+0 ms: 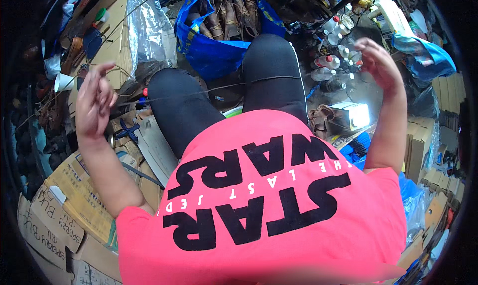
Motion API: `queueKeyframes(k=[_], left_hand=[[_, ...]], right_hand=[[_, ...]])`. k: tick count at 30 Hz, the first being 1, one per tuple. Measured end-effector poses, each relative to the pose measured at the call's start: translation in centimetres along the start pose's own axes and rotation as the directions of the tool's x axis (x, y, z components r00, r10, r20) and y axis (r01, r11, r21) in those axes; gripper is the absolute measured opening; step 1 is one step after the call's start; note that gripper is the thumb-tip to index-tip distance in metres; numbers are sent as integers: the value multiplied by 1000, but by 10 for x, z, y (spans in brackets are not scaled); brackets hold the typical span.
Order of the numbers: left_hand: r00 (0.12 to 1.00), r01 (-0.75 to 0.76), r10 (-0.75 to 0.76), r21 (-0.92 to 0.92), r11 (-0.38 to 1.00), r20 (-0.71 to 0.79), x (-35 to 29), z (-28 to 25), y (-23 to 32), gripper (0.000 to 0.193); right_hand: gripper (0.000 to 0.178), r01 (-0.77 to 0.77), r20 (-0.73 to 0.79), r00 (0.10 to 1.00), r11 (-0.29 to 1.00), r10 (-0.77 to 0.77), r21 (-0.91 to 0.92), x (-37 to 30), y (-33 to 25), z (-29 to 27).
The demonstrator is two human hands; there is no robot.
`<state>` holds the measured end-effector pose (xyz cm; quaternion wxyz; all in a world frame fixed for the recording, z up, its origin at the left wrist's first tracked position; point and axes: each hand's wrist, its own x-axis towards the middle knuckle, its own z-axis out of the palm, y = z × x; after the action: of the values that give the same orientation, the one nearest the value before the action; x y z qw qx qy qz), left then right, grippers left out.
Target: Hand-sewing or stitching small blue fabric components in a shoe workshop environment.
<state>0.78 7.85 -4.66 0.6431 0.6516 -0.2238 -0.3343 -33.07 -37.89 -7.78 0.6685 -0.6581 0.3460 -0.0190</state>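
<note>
My arms are spread wide on either side of my lap. A thin dark thread (199, 92) runs across my thighs, from near my left hand toward the right. My left hand (96, 101) is raised over cardboard at the left, fingers curled and one pointing up; it seems to pinch the thread's end. Higher up on the right, my right hand (379, 66) has its fingers bent together, slightly blurred. What it holds, if anything, cannot be made out, and the thread fades from sight past my thigh.
A blue bag (214, 58) of brown leather shoes (229, 18) stands beyond my knees. Several small bottles (326, 62) and a bright lamp (357, 115) are at the right. Cardboard boxes (82, 200), clear plastic (152, 31) and a white cup (63, 82) lie leftward.
</note>
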Motion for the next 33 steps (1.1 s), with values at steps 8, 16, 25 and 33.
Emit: queueKeyframes(k=[8, 16, 25, 33], left_hand=[[879, -453, 224, 589, 669, 421, -5, 70, 125, 45], [996, -52, 85, 548, 835, -36, -52, -18, 58, 30], [933, 234, 199, 924, 302, -301, -76, -70, -42, 30], [997, -24, 71, 974, 226, 8, 23, 48, -73, 25]], right_hand=[[33, 714, 540, 627, 691, -561, -113, -43, -145, 42], [35, 434, 150, 899, 886, -412, -164, -95, -75, -20], [31, -225, -132, 964, 447, 230, -866, -52, 52, 27], [20, 488, 331, 866, 491, -374, -721, 29, 7, 157]])
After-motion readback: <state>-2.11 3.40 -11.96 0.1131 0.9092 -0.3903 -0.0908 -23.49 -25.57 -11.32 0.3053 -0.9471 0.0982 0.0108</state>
